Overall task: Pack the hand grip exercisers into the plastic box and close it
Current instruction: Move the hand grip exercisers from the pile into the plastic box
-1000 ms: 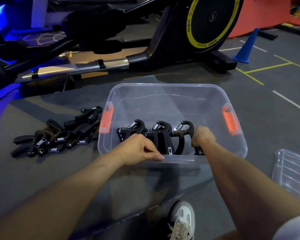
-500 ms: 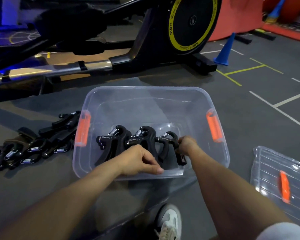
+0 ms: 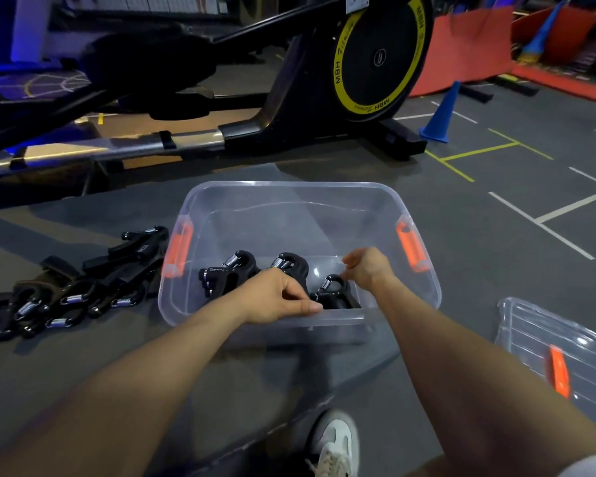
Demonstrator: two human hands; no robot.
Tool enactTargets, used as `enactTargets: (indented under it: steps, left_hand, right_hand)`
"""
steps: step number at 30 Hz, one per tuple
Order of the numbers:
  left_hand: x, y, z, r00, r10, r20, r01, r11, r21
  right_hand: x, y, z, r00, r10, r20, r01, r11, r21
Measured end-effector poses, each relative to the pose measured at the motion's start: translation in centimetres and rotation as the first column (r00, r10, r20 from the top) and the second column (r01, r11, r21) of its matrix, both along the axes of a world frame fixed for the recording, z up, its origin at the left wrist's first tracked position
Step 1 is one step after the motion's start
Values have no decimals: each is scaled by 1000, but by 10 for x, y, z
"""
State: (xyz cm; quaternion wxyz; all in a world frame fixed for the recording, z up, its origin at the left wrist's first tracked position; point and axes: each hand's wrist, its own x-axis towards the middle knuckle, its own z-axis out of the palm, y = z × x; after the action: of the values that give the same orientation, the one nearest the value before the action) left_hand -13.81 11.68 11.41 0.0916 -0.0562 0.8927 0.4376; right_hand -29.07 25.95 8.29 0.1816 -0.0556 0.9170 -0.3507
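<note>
Right hand (image 3: 367, 268) (loosely curled, holding nothing) hovers just above the third exerciser (image 3: 334, 292).

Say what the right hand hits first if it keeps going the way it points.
The right hand points away from the person, over the plastic box. Ahead the box's bare interior looks free, so likely its far wall first; depth is unclear.

Only readable thing here is "MBH" — printed in black on the yellow ring of the exercise machine's flywheel disc (image 3: 379, 56), showing at least twice, with some cursive word after it that's too blurry to make out.
</note>
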Motion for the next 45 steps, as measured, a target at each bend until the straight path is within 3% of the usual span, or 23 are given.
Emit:
enactTargets:
  steps: [5, 10, 14, 23, 25, 29, 32, 36, 41, 45]
  left_hand:
    - [-16, -9, 0, 994, 89, -62, -93, 993, -69]
    - [-21, -31, 4, 941, 276, -196, -299, 948, -104]
    - [2, -72, 14, 876, 414, -248, -447, 889, -96]
    - [102, -184, 23, 738, 639, -218, -671, 728, -139]
    - [125, -205, 18, 709, 680, -185, -705, 693, -152]
    - [161, -240, -6, 665, 737, -117, -746, 649, -149]
    - [178, -257, -31, 635, 770, -66, -768, 620, -161]
    - [181, -270, -59, 620, 784, -22, -777, 610, -155]
    - [168, -280, -91, 653, 758, 5, -749, 646, -148]
    - [151, -284, -115, 656, 753, 50, -742, 656, -142]
  right_hand:
    - [-10, -12, 11, 1000, 10, -20, -11, 998, -61]
    - [-5, -44, 47, 985, 13, 172, 38, 956, -291]
    - [22, -93, 59, 993, 114, 34, -105, 973, -207]
    - [120, -232, 65, 928, 371, 37, -348, 897, -271]
    - [139, -257, 60, 913, 407, 15, -396, 896, -200]
    - [166, -283, 44, 907, 379, -183, -345, 919, 190]
    - [183, -296, 24, 796, 481, -366, -373, 867, 330]
    - [193, -322, -15, 848, 487, -207, -460, 872, 167]
    - [182, -331, -61, 905, 417, -86, -397, 900, 181]
    - [166, -337, -83, 963, 270, -25, -262, 951, 164]
